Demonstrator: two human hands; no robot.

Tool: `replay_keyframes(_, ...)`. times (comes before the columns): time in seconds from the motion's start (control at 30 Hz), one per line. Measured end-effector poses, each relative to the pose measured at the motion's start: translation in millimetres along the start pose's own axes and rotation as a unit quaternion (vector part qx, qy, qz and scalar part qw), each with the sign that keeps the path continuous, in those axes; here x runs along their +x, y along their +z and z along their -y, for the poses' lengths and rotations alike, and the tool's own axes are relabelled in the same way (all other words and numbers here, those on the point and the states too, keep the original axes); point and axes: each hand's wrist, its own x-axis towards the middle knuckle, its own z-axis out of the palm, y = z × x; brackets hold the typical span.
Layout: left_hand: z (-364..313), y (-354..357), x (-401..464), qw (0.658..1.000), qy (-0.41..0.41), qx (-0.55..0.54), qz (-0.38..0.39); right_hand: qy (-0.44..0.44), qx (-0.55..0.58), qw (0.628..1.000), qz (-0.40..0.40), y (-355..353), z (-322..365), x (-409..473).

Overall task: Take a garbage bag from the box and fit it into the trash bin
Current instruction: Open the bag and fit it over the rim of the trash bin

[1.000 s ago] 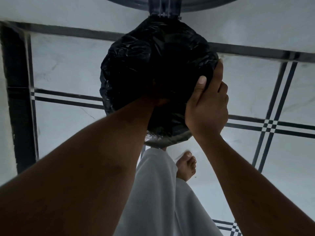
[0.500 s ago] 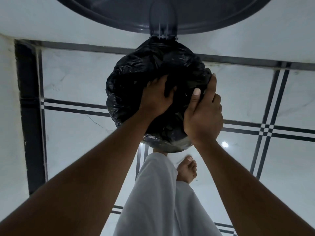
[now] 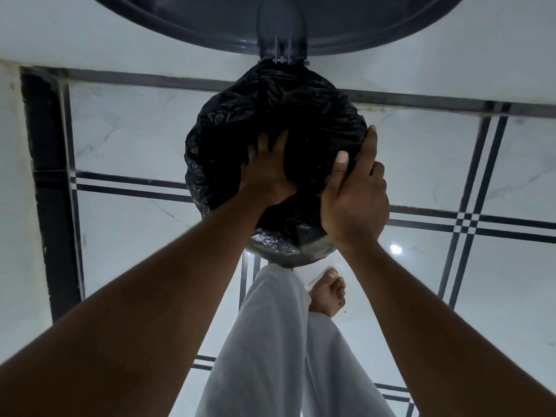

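Fitting step in hand: the crinkled black plastic garbage bag [image 3: 270,115] already lines the round dark trash bin [image 3: 288,254], its film folded over the rim on all visible sides. The bin stands on the white tiled floor [image 3: 126,139] with its grey hinged lid [image 3: 270,22] raised behind it. The left hand [image 3: 266,173] reaches down inside the bag mouth, fingers spread and straight, pressing the film toward the bin wall. The right hand [image 3: 355,194] grips the right side of the rim, thumb inside and fingers curled outside, clamping the bag film against it. The box is not in view. Judged state: task near completion. The next move calls for pushing the film down to the base, checking the overlap around the rim, then withdrawing both hands without dragging the bag loose
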Motion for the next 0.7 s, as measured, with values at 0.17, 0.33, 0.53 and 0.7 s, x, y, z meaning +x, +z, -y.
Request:
replay_keyframes(0.17, 5, 8, -5, 1.0, 0.023, 0.019, 0.006, 0.003, 0.004, 1.0, 0.005, -2, 1, 0)
replay_keyframes(0.33, 16, 10, -3, 0.984, -0.056, 0.077, 0.148, -0.002, 0.004, 1.0, 0.002, -2, 1, 1)
replay_keyframes(0.53, -2, 8, -2, 0.988, 0.051, -0.097, -0.109, -0.003, 0.011, 1.0, 0.001, -2, 1, 0)
replay_keyframes(0.7, -11, 18, 27, 0.987, -0.066, -0.132, 0.067, -0.014, 0.02, 1.0, -0.01, 5, -5, 1)
